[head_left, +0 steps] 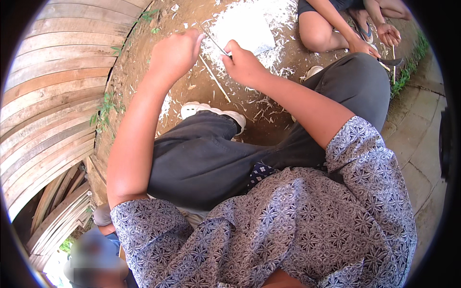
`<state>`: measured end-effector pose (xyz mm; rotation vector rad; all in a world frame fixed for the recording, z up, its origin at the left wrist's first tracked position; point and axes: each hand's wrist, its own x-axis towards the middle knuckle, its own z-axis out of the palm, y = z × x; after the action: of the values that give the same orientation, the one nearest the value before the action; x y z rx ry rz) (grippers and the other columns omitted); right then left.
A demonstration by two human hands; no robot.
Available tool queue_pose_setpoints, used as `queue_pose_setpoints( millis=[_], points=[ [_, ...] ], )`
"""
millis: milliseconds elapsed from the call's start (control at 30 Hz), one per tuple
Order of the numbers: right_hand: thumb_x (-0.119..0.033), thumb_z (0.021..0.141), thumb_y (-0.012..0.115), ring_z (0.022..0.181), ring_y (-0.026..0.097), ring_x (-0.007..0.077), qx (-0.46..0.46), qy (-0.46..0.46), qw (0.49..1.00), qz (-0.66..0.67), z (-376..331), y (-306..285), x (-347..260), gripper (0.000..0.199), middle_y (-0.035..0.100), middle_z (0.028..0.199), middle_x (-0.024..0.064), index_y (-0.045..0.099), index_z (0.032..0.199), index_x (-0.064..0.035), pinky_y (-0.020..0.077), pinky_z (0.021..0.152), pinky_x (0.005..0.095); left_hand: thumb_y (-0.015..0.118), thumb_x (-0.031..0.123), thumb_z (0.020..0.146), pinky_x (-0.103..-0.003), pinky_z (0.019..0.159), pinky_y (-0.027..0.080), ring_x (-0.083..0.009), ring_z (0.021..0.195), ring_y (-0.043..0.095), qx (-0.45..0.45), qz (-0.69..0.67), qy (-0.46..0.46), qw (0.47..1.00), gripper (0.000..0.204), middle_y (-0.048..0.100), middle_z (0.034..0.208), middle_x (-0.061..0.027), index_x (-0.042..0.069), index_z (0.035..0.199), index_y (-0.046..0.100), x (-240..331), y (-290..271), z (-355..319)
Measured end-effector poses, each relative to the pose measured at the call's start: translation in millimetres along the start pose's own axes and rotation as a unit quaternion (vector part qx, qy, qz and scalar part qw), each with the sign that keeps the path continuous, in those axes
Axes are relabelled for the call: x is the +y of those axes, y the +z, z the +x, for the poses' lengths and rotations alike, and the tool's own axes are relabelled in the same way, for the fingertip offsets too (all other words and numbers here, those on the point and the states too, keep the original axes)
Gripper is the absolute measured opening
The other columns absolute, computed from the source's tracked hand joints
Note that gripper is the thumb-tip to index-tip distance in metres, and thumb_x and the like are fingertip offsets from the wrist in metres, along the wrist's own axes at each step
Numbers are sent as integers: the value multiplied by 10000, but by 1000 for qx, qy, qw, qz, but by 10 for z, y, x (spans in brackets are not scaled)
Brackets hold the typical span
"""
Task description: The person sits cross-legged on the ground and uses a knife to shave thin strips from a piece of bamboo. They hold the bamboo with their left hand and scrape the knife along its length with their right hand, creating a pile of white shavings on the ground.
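My left hand [175, 56] is closed, with a thin pale wooden stick [214, 78] coming out from under its fingers and slanting down to the right. In my right hand [245, 66] I grip a knife by its handle, which my fingers mostly hide. The narrow dark knife blade [215, 43] reaches up and left toward my left fingertips, close to the stick's upper part. Whether blade and stick touch, I cannot tell. Both hands are held above the ground in front of my bent knees.
White shavings [247, 29] are heaped and scattered on the brown soil [192, 86]. A wall of wooden boards [62, 72] curves along the left. At upper right a seated co-worker's hand [362, 48] holds a dark-bladed knife [393, 62]. Another person [98, 259] is behind at lower left.
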<state>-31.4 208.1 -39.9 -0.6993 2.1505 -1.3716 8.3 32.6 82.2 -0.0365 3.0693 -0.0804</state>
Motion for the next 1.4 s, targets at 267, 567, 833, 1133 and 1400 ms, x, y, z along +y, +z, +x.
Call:
queue_pose_setpoints(
  millis=[267, 567, 833, 1133, 1400],
  points=[
    [-219, 1022, 558, 919, 687, 474, -67, 44, 994, -69, 15, 80, 265, 285, 688, 928, 304, 476, 1197, -9, 514, 816, 544, 507, 340, 1062, -529, 678, 555, -427, 763, 696, 4, -9, 27, 1000, 315, 704, 786, -209, 73, 981, 653, 90, -13, -81],
    [-272, 977, 645, 953, 710, 385, -40, 135, 986, -84, 108, -13, 703, 357, 708, 986, 248, 562, 1238, -43, 547, 841, 458, 517, 353, 1052, -509, 682, 557, -410, 759, 697, -9, -15, 0, 1000, 328, 718, 831, -191, 89, 964, 691, -52, -26, -56],
    [-246, 973, 654, 733, 718, 262, 10, 31, 997, 67, 310, 179, 459, 322, 728, 869, 163, 640, 1248, -79, 563, 758, 388, 527, 366, 1047, -521, 688, 546, -420, 761, 685, -22, -36, -6, 999, 362, 704, 800, -199, 86, 903, 706, 110, 2, -50],
    [-286, 990, 600, 751, 701, 284, -43, 112, 990, 76, 71, -63, 195, 535, 716, 905, 194, 468, 1445, -36, 551, 725, 422, 535, 367, 1033, -522, 715, 559, -424, 797, 703, -38, -63, -44, 996, 371, 713, 824, -216, 48, 900, 670, 145, -117, -48],
    [-235, 1022, 505, 531, 605, 195, -76, 160, 965, 193, 121, -121, 171, 506, 618, 726, 83, 315, 1453, -51, 501, 486, 366, 580, 317, 1009, -526, 686, 515, -446, 765, 667, 3, -78, -4, 997, 312, 670, 772, -224, 25, 911, 627, 143, -82, -84]
  ],
)
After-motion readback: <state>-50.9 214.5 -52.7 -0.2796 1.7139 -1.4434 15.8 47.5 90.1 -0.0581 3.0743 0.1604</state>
